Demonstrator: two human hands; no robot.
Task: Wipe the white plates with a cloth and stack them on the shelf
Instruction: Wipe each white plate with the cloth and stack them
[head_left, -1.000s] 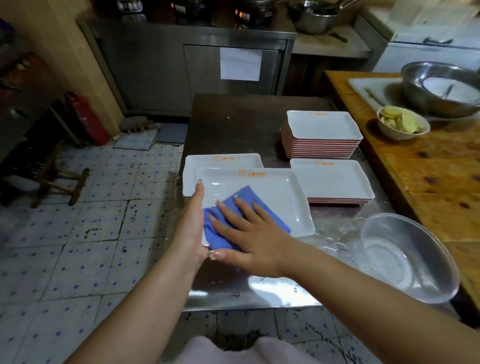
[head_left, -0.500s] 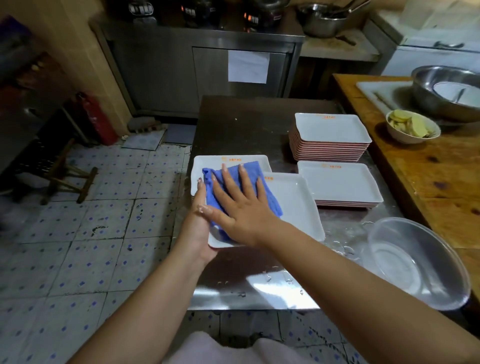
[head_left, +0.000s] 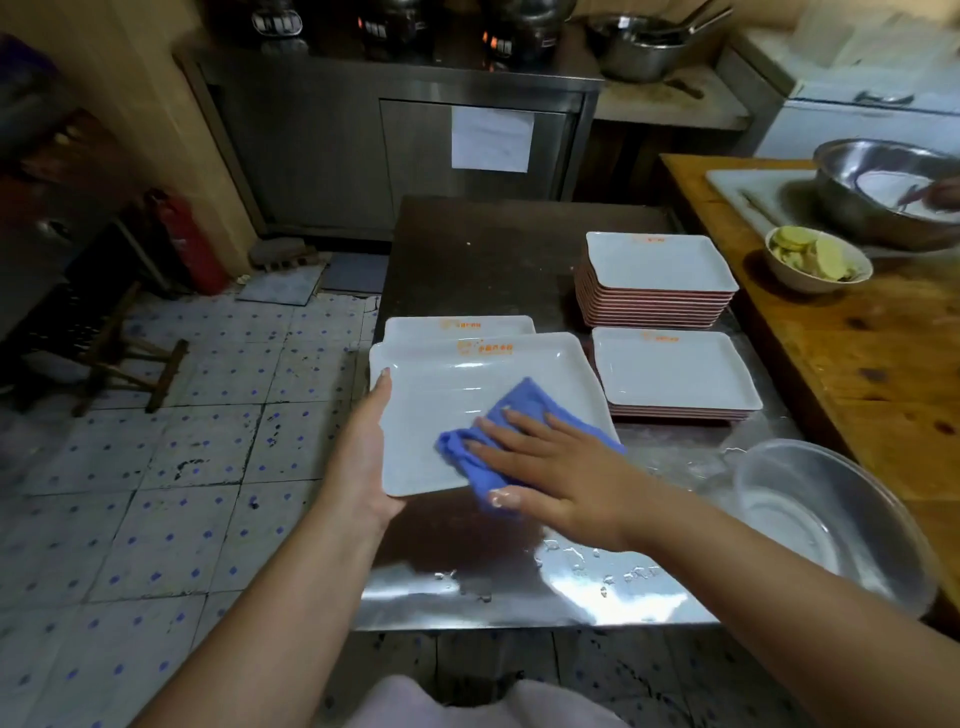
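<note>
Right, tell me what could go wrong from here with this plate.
The plate is held by the left hand along one edge while the right hand presses the cloth on it; a hard press might tip it. The steel table is wet, so a plate set down there could slip.

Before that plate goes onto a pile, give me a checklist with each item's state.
1. Left hand holds the plate by its left edge: ok.
2. Right hand presses the blue cloth flat on the plate: ok.
3. Whole plate wiped dry: cannot tell; the cloth covers its near right part.
4. Room on the low pile to the right: ok, its top plate is bare.
5. Steel table dry: not ok, droplets near the front edge.
6. Clear bowl out of the way: ok, it sits at the table's right corner.
</note>
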